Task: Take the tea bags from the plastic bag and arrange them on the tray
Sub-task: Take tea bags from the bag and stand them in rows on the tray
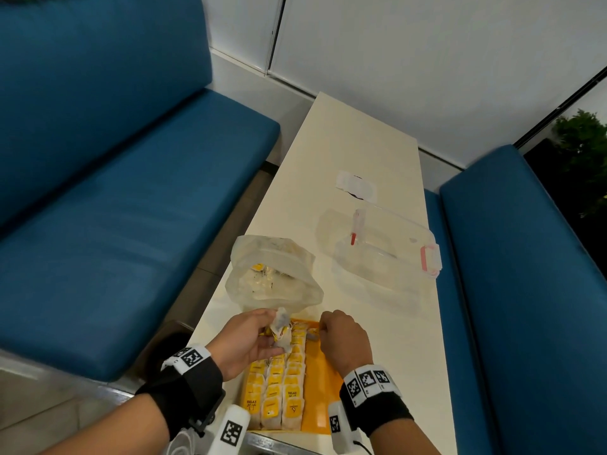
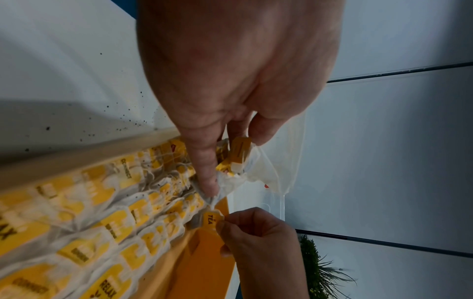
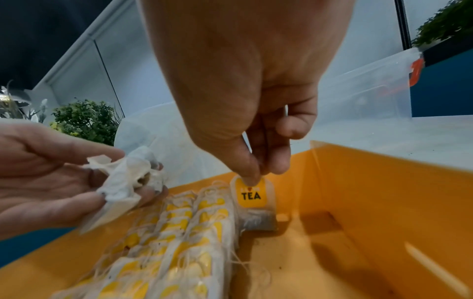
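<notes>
Two blue upholstered benches point(image 1: 98, 198) flank a narrow cream table point(image 1: 361, 142) set against white wall panels, with a clear lidded storage box point(image 1: 387, 254) and an open plastic bag point(image 1: 272, 274) lying on it. At the near edge sits an orange tray point(image 3: 384, 202) holding rows of tea bags point(image 1: 279, 389) tagged "RELAX" (others read "CONNECT"). The left hand point(image 1: 243, 339) clutches a crumpled bunch of tea bags point(image 3: 128, 178); the right hand point(image 1: 345, 339) pinches a single tea bag point(image 3: 253, 204), tag reading "TEA", over the tray's far end.
</notes>
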